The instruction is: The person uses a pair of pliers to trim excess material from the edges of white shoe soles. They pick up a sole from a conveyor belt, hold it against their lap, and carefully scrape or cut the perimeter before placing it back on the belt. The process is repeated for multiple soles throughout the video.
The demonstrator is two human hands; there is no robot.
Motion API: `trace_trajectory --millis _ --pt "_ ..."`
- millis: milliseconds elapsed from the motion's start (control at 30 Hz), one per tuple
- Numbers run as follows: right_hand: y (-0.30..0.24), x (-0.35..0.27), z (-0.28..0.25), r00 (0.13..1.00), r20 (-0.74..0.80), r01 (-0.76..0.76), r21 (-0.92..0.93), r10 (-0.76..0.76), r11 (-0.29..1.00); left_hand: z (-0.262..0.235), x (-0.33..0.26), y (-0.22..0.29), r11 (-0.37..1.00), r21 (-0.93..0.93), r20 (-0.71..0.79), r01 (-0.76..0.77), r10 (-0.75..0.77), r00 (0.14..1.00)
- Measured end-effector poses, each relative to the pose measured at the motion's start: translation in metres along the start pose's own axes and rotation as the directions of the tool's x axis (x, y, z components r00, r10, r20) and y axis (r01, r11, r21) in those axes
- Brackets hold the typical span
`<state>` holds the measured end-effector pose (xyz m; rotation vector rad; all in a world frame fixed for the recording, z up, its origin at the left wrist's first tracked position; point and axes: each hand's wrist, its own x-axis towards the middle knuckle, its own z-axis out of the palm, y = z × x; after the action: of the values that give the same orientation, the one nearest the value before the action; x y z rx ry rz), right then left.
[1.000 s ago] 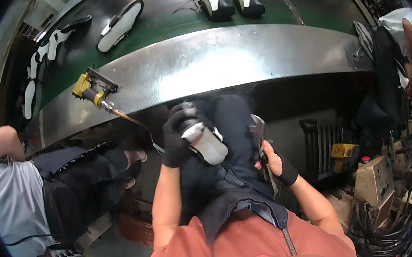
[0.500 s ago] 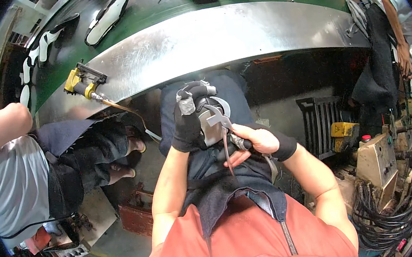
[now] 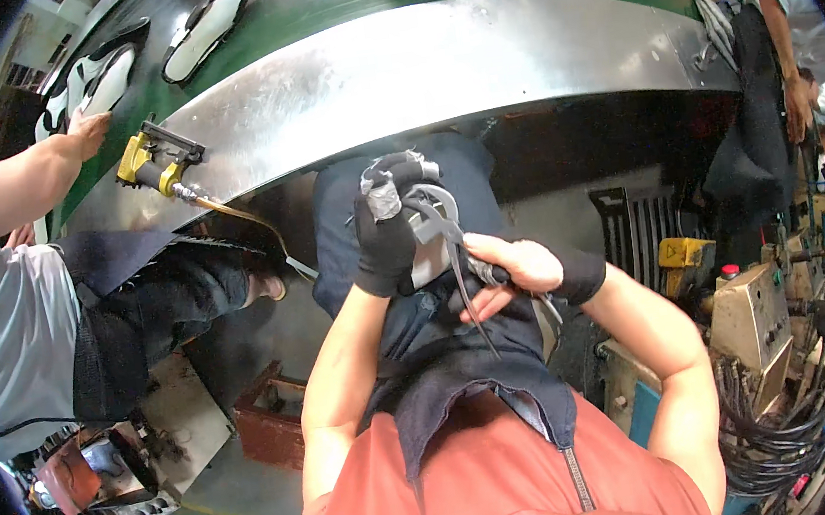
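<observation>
The shoe (image 3: 429, 266) was positioned over the lap (image 3: 334, 227), with the gloved left hand (image 3: 387, 240) curled around it and the right hand (image 3: 526, 268) partly closed around the pincers (image 3: 442, 225).

The left glove (image 3: 387, 250) is black, the pincers (image 3: 441, 222) silver-grey, the shirt (image 3: 526, 477) plain salmon.

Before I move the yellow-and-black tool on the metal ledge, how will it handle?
The yellow-and-black tool looks rigid and probably heavy for its size, given its bulky body and metal fitting. The attached hose may tug, since it trails over the edge. On the shiny ledge, its angular shape should slide or pivot rather than roll.
</observation>
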<state>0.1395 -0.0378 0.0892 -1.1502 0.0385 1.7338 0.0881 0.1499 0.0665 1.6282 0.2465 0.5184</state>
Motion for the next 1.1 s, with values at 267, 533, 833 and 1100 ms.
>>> trace_trajectory --millis 267,533,833,1100 --pt "-0.018 -0.006 0.022 0.987 -0.129 0.062 -0.249 -0.097 0.967 -0.007 0.002 -0.025 0.991 -0.128 -0.001 -0.046 0.046 0.999" --pt "0.087 0.12 0.003 0.39 -0.17 0.377 -0.867 -0.905 0.325 -0.016 0.016 -0.062 0.967 0.116 0.054 -0.229 0.224 0.973" --pt "0.047 0.06 0.008 0.892 -0.079 0.434 -0.129 -0.446 0.892 -0.024 0.011 -0.053 0.997 -0.054 0.013 -0.054 0.055 0.998" --pt "0.007 0.034 0.028 0.84 -0.246 0.244 -0.624 -0.483 0.742 -0.021 0.014 -0.058 0.989 0.014 0.056 -0.144 0.143 0.988"
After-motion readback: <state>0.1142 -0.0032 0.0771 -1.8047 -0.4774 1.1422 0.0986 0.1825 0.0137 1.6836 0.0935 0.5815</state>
